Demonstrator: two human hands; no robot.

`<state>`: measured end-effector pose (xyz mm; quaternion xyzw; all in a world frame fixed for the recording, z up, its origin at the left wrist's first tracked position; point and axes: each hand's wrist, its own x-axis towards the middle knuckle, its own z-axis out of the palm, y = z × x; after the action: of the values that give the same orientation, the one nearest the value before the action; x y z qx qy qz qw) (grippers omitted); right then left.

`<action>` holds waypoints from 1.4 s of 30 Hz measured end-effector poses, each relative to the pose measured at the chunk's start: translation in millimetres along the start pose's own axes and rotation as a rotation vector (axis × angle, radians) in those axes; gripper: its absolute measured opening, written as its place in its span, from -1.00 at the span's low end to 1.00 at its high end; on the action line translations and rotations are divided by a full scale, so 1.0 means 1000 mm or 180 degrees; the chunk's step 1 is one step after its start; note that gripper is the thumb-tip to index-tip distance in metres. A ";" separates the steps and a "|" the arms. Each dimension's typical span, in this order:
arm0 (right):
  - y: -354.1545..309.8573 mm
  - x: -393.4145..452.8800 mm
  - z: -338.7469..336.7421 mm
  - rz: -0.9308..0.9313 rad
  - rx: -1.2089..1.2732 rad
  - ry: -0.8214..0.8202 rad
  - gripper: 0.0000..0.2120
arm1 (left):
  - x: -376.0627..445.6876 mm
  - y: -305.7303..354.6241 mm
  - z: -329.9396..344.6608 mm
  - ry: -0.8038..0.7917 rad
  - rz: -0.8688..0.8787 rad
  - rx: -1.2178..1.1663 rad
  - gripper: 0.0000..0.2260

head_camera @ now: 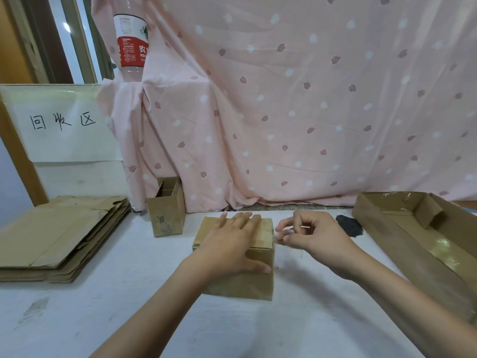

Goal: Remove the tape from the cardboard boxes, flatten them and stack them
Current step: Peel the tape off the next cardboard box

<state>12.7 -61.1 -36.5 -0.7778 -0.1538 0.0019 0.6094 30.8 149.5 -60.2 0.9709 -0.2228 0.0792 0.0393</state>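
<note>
A small closed cardboard box (242,282) sits on the white table (129,306) in front of me. My left hand (232,244) lies flat on its top, fingers spread, pressing it down. My right hand (309,236) is just right of the box's upper right edge, fingers pinched on a strip of clear tape (280,235) that runs from that edge. A stack of flattened cardboard (59,236) lies at the left. A small open box (167,213) stands behind, left of the closed one.
A large shallow open cardboard box (413,228) lies at the right, with a dark lump (349,224) beside it. A pink patterned cloth (284,112) hangs behind the table. A white sign (62,125) with handwriting stands at the back left, a plastic bottle (131,42) above.
</note>
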 end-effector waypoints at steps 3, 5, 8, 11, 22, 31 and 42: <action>0.000 0.002 0.002 -0.0035 0.0321 0.0146 -0.62 | -0.002 -0.002 -0.002 0.0034 -0.0021 -0.0009 0.00; 0.001 0.004 -0.003 0.0053 0.0683 0.0367 -0.59 | -0.006 -0.002 -0.007 -0.0026 -0.0087 -0.0045 -0.01; 0.004 0.010 -0.009 0.0242 0.0813 0.0441 -0.67 | -0.007 0.000 -0.008 -0.0057 -0.0042 -0.0005 -0.01; 0.007 0.015 -0.004 0.0416 0.0646 0.0542 -0.76 | -0.003 0.002 -0.005 -0.0051 0.0041 0.0038 0.00; -0.021 0.036 0.000 -0.0009 -0.1598 0.0062 -0.72 | 0.000 0.007 -0.002 -0.0111 0.0062 0.0207 0.08; -0.036 0.055 0.005 0.0383 -0.2428 -0.0516 -0.80 | -0.003 0.009 -0.002 -0.0259 -0.0008 0.0290 0.05; -0.021 0.058 0.000 0.0380 -0.2022 -0.0140 -0.90 | 0.003 0.009 -0.001 -0.0176 0.0009 0.0265 0.04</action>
<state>62.6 -42.8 -5.9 -0.9365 -0.1140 0.0063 0.3315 29.6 140.5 -58.5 0.9732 -0.2216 0.0616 -0.0074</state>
